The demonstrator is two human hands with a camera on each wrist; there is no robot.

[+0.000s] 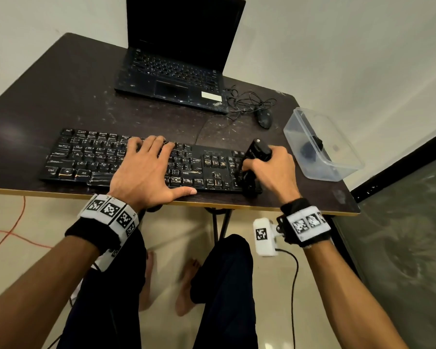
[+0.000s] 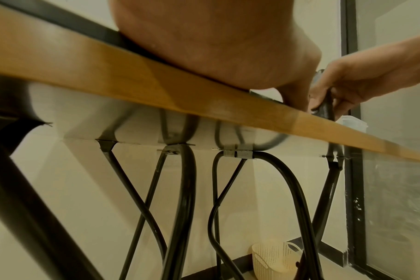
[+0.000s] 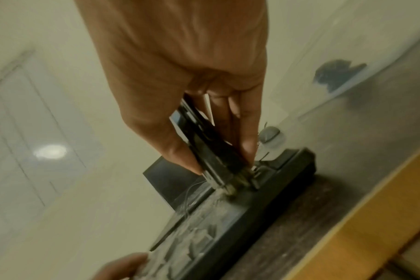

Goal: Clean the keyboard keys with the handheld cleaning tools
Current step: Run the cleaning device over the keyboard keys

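A dusty black keyboard [image 1: 86, 159] lies along the front edge of the dark table [image 1: 61, 96]. My left hand [image 1: 146, 170] rests flat on its middle keys, fingers spread and straight. My right hand [image 1: 269, 170] grips a black handheld cleaning tool [image 1: 258, 152], held upright with its lower end on the number pad at the keyboard's right end. The right wrist view shows the black tool [image 3: 211, 149] pinched between thumb and fingers, its tip touching the keyboard [image 3: 228, 217]. In the left wrist view the palm [image 2: 216, 47] lies over the table edge [image 2: 132, 81].
An open black laptop [image 1: 176, 66] stands behind the keyboard. A wired mouse [image 1: 264, 118] with tangled cable lies to its right. A clear plastic box [image 1: 320, 144] with a dark item inside sits at the table's right edge. Table legs and a cream basket [image 2: 273, 257] are below.
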